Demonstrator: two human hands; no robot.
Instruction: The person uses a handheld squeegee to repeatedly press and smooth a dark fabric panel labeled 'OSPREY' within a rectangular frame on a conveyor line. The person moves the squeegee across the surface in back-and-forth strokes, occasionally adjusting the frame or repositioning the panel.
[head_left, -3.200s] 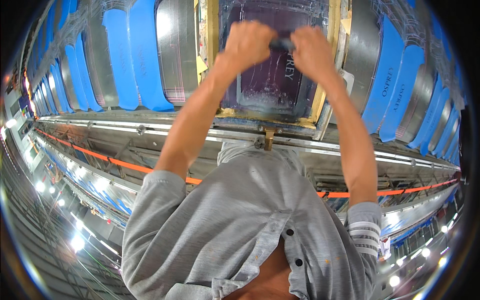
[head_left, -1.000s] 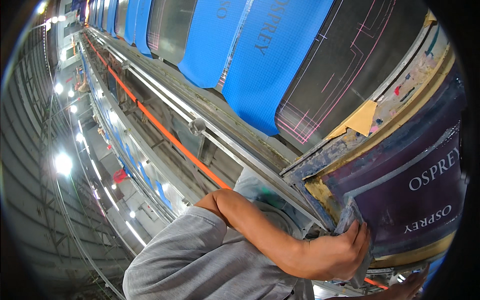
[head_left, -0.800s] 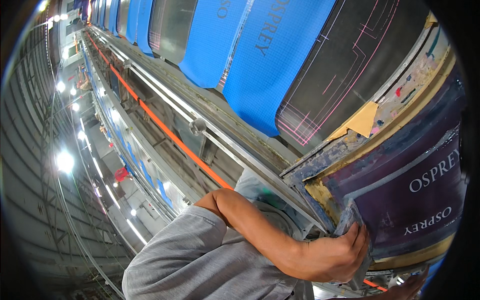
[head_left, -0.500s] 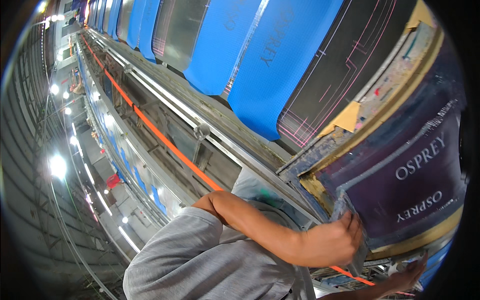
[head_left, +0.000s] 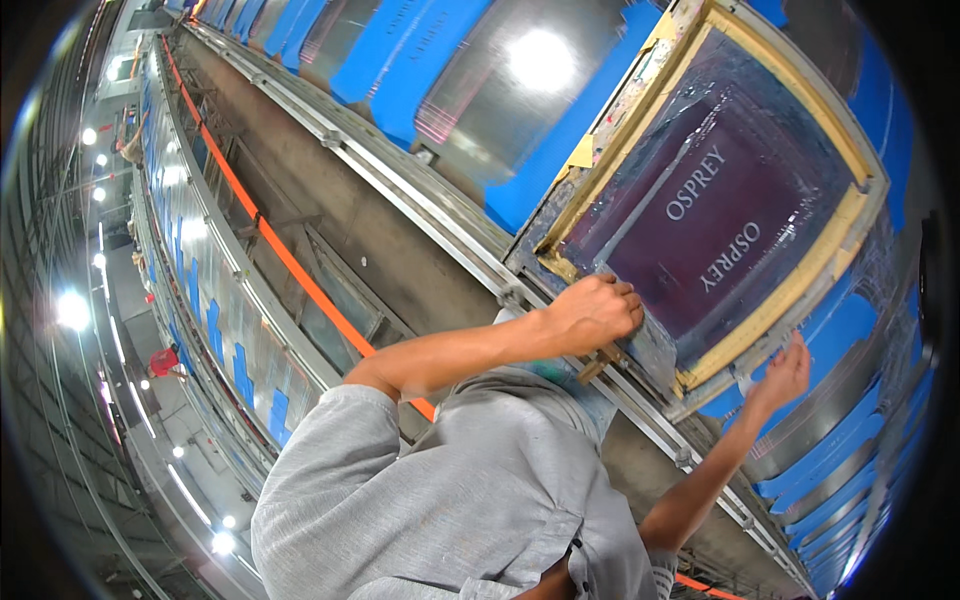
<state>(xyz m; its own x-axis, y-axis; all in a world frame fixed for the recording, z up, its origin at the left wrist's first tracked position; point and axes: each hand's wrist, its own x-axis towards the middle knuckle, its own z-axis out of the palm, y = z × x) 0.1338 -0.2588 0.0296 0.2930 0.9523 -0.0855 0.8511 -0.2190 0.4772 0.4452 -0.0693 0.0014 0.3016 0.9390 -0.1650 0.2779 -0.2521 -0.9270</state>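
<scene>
heathered grey shirt (head_left: 450,500) | short left sleeve (head_left: 325,455) | white-striped right sleeve (head_left: 663,573) | dark button (head_left: 575,544)

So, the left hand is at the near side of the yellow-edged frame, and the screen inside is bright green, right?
Not green: the head view shows the screen mostly dark purple. The left hand is at the near side of the frame.

The view shifts: the screen-printing frame (head_left: 720,358), previously cut off at the right edge, now shows whole at upper right. The left hand (head_left: 600,310), with the grey squeegee (head_left: 655,355), appears near centre instead of lower right. The right hand (head_left: 785,372) appears higher, at right. A glare spot now marks the metal bed (head_left: 490,105), upper middle.
</scene>
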